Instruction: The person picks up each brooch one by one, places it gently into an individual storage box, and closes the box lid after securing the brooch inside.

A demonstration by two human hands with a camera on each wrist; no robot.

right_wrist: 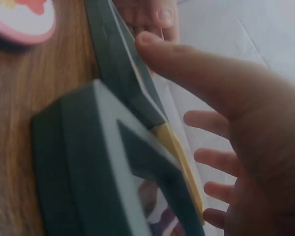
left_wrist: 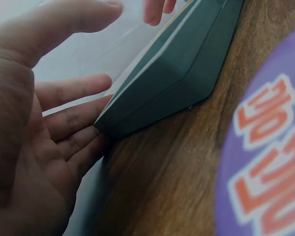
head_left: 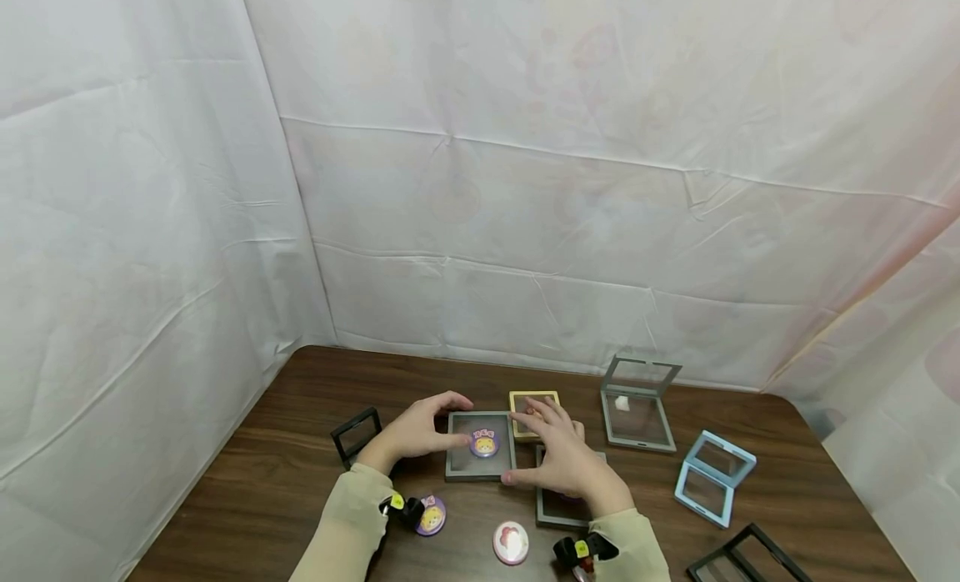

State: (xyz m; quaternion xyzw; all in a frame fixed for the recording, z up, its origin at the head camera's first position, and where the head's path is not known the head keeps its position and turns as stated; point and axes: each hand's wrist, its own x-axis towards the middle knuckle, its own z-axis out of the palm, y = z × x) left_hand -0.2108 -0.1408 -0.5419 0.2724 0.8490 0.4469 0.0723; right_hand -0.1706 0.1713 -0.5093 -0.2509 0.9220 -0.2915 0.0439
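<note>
Grip was slack, nothing clasped: left hand (head_left: 417,430) and right hand (head_left: 564,459) flanked the gray case (head_left: 459,467) on the table (head_left: 247,499), perhaps to steady it. A cartoon badge (head_left: 484,444) faced up inside its frame. Just beside lay a yellow case (head_left: 534,393); a purple badge (head_left: 431,516) and pink-rimmed badge (head_left: 511,542) lay nearer, likely for reach.

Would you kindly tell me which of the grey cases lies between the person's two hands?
The closed case whose badge shows in full. Of the other two, the partly hidden case lies below the right hand, while the open case stands farther right.
</note>
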